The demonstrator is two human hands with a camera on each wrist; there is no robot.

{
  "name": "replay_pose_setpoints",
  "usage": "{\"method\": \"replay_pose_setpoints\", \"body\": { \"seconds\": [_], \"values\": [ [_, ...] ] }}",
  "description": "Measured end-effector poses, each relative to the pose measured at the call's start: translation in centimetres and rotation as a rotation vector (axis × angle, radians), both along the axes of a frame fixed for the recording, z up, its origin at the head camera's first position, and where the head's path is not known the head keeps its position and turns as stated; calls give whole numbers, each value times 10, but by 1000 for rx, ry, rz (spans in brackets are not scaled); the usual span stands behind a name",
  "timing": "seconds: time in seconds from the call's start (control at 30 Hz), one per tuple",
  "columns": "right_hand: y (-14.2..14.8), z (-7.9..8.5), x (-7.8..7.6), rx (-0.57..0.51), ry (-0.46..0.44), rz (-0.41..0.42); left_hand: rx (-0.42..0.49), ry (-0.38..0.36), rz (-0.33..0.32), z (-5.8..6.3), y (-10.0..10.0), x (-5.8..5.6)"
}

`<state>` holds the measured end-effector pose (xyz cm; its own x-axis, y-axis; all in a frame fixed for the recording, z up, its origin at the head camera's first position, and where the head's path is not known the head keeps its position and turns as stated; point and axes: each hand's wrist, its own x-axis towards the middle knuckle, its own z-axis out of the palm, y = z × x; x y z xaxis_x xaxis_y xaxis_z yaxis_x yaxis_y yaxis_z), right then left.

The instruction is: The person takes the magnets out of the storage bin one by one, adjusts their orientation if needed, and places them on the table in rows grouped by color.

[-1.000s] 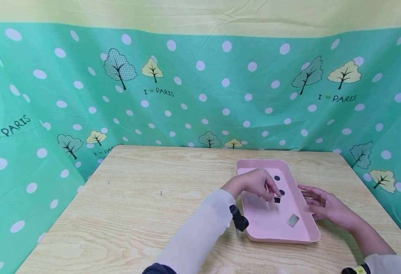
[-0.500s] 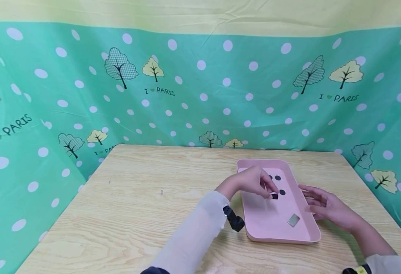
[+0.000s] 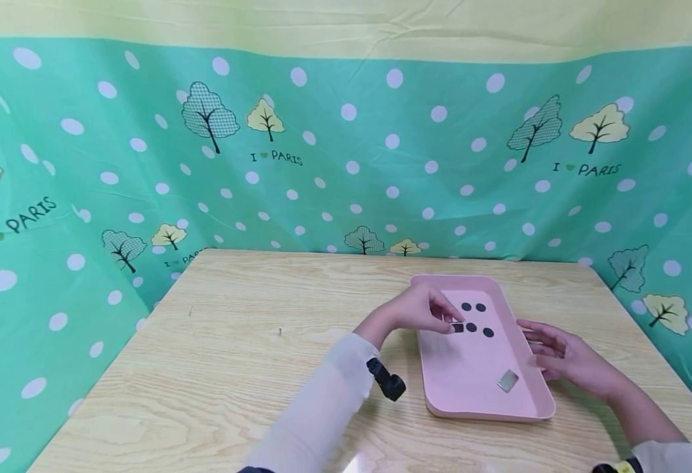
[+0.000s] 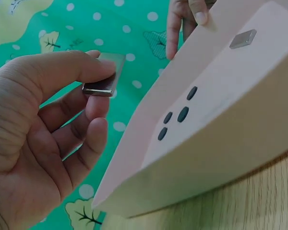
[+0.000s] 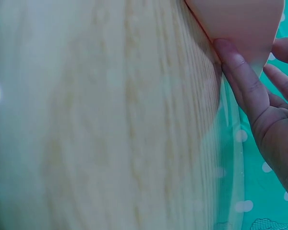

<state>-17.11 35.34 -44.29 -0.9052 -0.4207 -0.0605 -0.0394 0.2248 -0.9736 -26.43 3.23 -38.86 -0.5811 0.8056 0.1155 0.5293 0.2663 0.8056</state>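
Note:
My left hand [image 3: 419, 309] pinches a small shiny rectangular metal block [image 4: 100, 89] between thumb and index finger, the other fingers loosely curled below. In the head view it hovers above the left side of a pink tray [image 3: 470, 387]. Several black discs [image 3: 488, 332] lie in a cluster on the tray floor, just right of the block. A similar silver block [image 3: 508, 381] lies flat nearer the tray's front right. At the tray's right wall, my right hand [image 3: 570, 355] holds on, its thumb at the rim and its fingers along the outside.
The tray stands on the right part of a wood-grain table [image 3: 234, 368]. A tiny dark bit [image 3: 280, 332] lies at mid-table. Green dotted cloth [image 3: 322, 131] hangs behind and along both sides.
My left hand has moved left and slightly back with the metal block, uncovering more of the black discs. The right hand and the tray stay put.

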Motion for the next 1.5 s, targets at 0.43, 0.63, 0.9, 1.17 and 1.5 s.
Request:
{"method": "replay_pose_setpoints", "body": {
  "seconds": [0.43,0.63,0.9,1.17,1.5],
  "values": [
    [2,-1,1,3,13,-4,114,-77,168,-4,-29,-1],
    [1,0,1,15,15,-19,187,-134,235,-10,-39,-3],
    [0,0,1,12,14,-18,212,-178,300,-22,-52,-12],
    [1,-1,1,11,9,-8,196,-180,341,-35,-62,-17],
    [-2,1,1,35,-22,-35,71,-128,422,-49,-68,-23]
  ]
}}
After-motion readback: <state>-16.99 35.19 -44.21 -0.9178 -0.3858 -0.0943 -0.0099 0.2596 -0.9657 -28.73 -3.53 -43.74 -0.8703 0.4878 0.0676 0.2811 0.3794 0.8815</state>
